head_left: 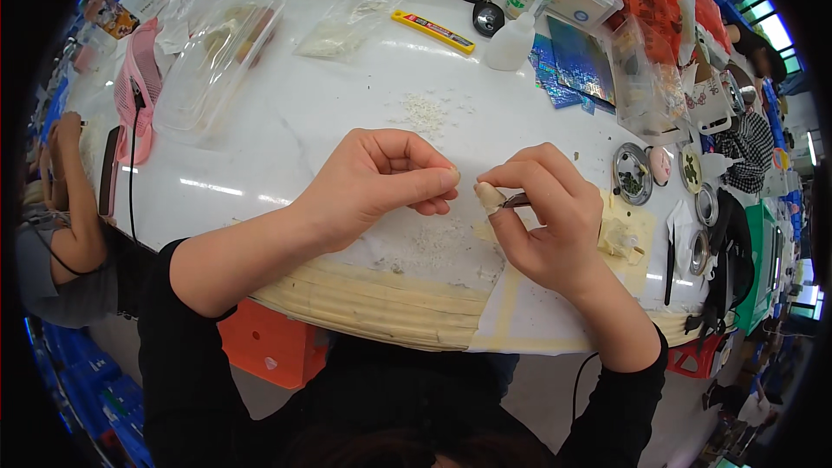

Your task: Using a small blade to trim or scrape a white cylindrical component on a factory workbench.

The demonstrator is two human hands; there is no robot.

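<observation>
My left hand (381,180) is raised over the middle of the white table, thumb and forefinger pressed together. Whatever is in that pinch is too small to make out. Facing it, a short gap away, my right hand (550,212) has its fingers closed round a slim dark metal tool (518,200), mostly hidden by the fingers. Pale covers (488,195) seem to wrap its fingertips. Beyond the hands lies a loose pile of tiny white pieces (423,111). More white bits (425,244) are scattered below the hands, by the taped table edge.
A clear plastic lid (217,69) and a pink mesh item (139,87) lie left. Behind are a yellow cutter (433,31), keys (487,16), a white squeeze bottle (511,42) and shiny blue sheets (576,61). Round metal dishes (633,173) stand right. Another person's arm (78,195) shows far left.
</observation>
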